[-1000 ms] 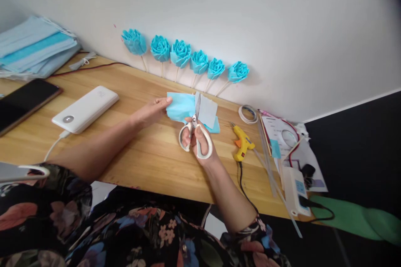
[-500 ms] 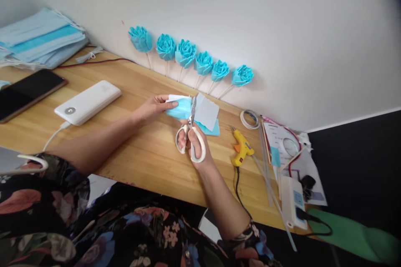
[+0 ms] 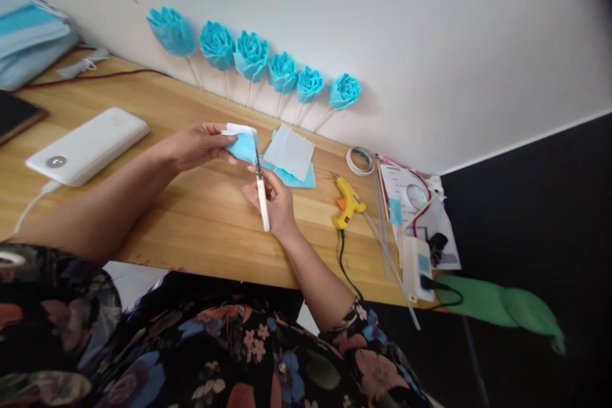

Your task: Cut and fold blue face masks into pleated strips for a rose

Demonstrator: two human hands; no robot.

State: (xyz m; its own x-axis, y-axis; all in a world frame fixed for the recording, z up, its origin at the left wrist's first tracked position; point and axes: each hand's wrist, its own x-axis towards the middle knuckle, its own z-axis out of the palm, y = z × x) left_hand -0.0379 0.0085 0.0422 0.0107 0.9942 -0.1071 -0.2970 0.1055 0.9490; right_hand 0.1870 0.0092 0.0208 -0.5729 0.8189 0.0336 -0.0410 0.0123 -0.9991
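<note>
Between its thumb and fingers my left hand pinches a folded piece of blue and white fabric, which looks like mask material. My right hand grips white-handled scissors, turned edge-on, with the blades at the right edge of the fabric. Whether the blades are parted is hard to see. Just beyond the right hand, white squares lie over blue squares on the wooden table.
Several blue fabric flowers on sticks lean against the wall. A yellow glue gun, tape roll and power strip lie to the right. On the left are a white power bank, a phone and stacked masks.
The scissors have turned from face-on to edge-on, their handles now lined up. My left hand still holds the fabric. The whole view has shifted, so things appear farther left.
</note>
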